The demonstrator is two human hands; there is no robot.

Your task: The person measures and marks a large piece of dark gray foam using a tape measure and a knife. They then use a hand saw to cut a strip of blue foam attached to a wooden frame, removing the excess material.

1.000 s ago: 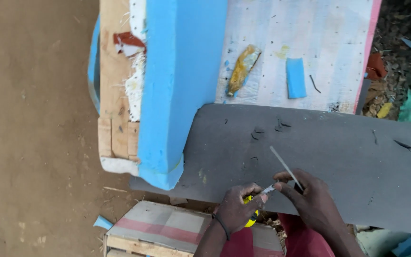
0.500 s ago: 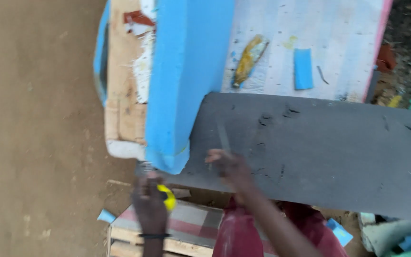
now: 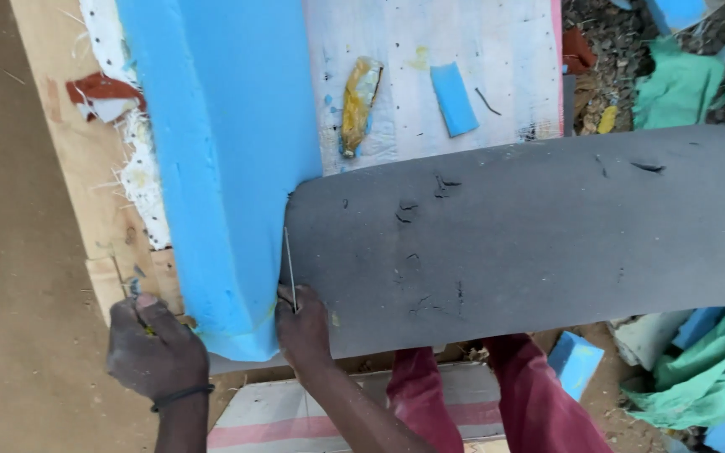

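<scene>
As right hand [image 3: 302,325] pinches needle [image 3: 289,268], foam [image 3: 220,168] beside

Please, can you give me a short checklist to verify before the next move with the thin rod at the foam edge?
1. Right hand grips the thin rod: ok.
2. Rod stands in the seam between blue foam and grey foam sheet: ok.
3. Left hand steadies the near corner of the blue foam: ok, it rests beside that corner.
4. Rod tip position: cannot tell, the lower end is hidden by the fingers.
5. Grey sheet lies flat over the board: ok.
6. What the left hand holds: cannot tell.
</scene>
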